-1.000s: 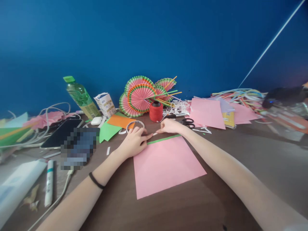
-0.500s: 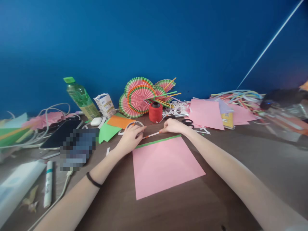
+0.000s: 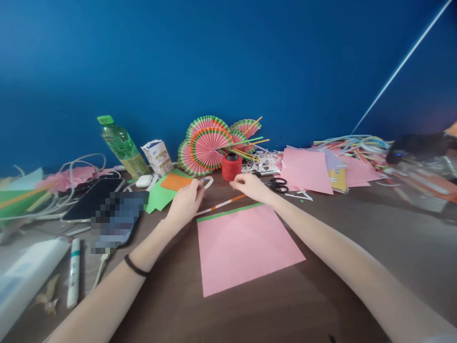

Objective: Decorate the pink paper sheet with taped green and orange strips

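My left hand (image 3: 184,202) is closed, fingers curled on a white ring that looks like a roll of tape (image 3: 207,182). My right hand (image 3: 252,186) is pinched shut just in front of a red spool of thread (image 3: 232,167); anything between the fingertips is too small to make out. Between and below both hands lies a narrow white-and-orange strip (image 3: 222,205) on the table. Right below it is a pink sheet of paper (image 3: 246,247) with a green strip (image 3: 228,212) along its far edge.
Folded paper fans (image 3: 210,147) lean against the blue wall. Black scissors (image 3: 278,185) and pink sheets (image 3: 307,169) lie to the right. At left are a green bottle (image 3: 123,147), a small carton (image 3: 157,157), green paper (image 3: 160,195), phones (image 3: 119,219) and a marker (image 3: 73,274).
My left hand has shifted a little left, and my right hand slightly left and up. The white-and-orange strip shows longer between them, now apart from my right fingertips.
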Motion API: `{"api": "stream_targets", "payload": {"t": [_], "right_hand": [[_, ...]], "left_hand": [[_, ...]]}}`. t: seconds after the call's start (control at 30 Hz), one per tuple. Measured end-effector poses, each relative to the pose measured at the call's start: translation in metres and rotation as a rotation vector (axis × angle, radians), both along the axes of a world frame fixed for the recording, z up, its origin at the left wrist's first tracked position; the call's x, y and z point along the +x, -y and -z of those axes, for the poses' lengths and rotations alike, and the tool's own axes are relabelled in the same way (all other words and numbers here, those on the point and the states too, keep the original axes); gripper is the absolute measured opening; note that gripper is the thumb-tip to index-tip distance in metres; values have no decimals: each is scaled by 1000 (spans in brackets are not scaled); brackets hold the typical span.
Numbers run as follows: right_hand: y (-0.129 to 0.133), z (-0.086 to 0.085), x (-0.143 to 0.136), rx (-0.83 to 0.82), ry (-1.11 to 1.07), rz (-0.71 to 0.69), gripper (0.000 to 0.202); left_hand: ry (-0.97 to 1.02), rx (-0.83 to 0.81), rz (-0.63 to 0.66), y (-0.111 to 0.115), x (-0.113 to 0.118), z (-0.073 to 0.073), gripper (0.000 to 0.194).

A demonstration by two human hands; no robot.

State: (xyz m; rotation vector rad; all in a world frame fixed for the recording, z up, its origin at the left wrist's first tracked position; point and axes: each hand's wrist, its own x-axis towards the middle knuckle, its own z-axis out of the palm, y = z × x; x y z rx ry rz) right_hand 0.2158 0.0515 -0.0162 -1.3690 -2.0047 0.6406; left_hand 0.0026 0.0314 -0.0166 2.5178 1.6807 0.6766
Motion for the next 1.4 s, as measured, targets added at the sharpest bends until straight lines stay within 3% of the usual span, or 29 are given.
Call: {"api": "stream_targets", "payload": {"t": [0.07,0.17,0.33,0.5,0.73,0.87,1.1,1.4], "right_hand": [[3,1,-7,139,-142,-8,17],[11,3,-18,298,-282,-95,24],[21,7,-29,385,-302,-197,43],[25,4,-29,340,-298,-237,42],[22,-2,-27,32,-493,-215,27],[21,-2,-26,23,-444,-97,18],[26,0,-30,-78,-542,-108,11],[27,6,-34,-23,-544,-18,5]], "left_hand": [[168,-51,24,2,2,-3,11],[307,-104,44,7,5,-7,12],[408,-175,112,14,11,-11,12],[447,-250,174,18,15,-11,9],[373,-299,177,16,14,-12,20],[281,-251,146,15,13,-12,26],[296,-225,124,18,15,-13,25],[366,-218,77,22,21,-12,13]]}}
